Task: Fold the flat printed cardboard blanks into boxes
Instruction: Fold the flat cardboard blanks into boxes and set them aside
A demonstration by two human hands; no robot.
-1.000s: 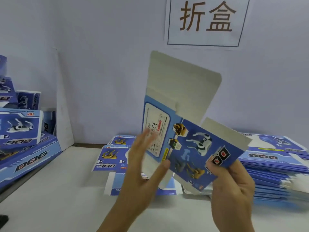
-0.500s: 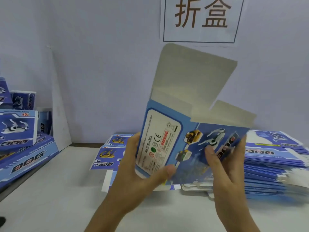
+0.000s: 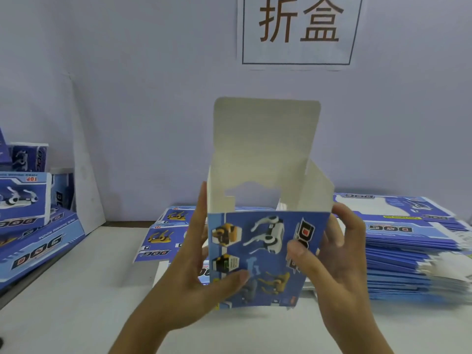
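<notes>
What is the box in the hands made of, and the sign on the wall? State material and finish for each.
Box: thin cardboard, likely; the outside is printed blue with a slight sheen, the inside plain matte white, and the flaps are creased sharply.
Sign: seemingly plain white paper, matte, lying flat against the wall with dark printed characters and a thin border.

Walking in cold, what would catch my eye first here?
A half-formed blue box held up at centre between the left hand and right hand, its white top flap standing open. Behind it hangs a wall sign; flat blanks are stacked on the right.
</notes>
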